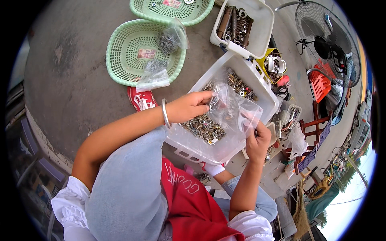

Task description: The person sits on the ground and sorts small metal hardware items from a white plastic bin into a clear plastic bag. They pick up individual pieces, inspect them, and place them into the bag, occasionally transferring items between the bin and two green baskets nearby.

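Note:
A clear plastic bag (230,105) is stretched between my two hands, above a big white plastic bin (233,150). My left hand (189,107), a silver bangle at its wrist, grips the bag's filled end with fingers and thumb. Silver screws (214,102) show through the plastic there. At the bag's other end, my right hand (258,140) pinches the loose edge; its fingertips are partly behind the film. Mixed small screws and fittings (205,129) cover part of the bin's bottom, and more hardware (240,85) lies toward its far side, partly hidden by the bag.
Two green baskets stand beyond my left arm; the nearer basket (116,52) holds a bag of screws (171,40) and another filled bag (155,74). A white tub (260,44) of metal parts, a yellow container (263,64) and a fan (327,44) stand at the right.

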Tool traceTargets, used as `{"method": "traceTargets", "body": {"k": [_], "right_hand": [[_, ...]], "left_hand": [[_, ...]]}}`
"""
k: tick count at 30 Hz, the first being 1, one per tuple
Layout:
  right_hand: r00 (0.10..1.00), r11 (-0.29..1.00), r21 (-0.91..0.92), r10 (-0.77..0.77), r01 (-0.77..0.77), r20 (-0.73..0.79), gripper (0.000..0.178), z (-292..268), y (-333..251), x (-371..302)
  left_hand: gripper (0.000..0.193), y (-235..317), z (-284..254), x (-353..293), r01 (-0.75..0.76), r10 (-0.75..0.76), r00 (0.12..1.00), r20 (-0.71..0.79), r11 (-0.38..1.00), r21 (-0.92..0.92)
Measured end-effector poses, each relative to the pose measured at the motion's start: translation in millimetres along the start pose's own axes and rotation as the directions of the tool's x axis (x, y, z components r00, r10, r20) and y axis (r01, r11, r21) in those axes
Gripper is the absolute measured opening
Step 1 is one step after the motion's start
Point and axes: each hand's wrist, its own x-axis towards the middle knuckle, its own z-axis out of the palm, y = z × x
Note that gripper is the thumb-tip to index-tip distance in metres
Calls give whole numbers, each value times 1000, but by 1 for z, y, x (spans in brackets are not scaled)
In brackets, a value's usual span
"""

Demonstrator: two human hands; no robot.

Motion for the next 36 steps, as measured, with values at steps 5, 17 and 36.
{"method": "traceTargets", "body": {"k": [5, 17, 36], "right_hand": [[988, 961, 233, 140, -150, 58, 24, 20, -8, 5], [879, 842, -344, -273, 415, 392, 22, -48, -148, -41], [898, 815, -400, -436, 420, 55, 20, -107, -175, -175]], "left_hand": [[73, -13, 0, -6, 34, -38, 998, -47, 997, -74], [76, 132, 53, -48, 31, -52, 990, 131, 988, 151], [50, 162, 208, -109, 23, -24, 1000, -3, 995, -100]]}}
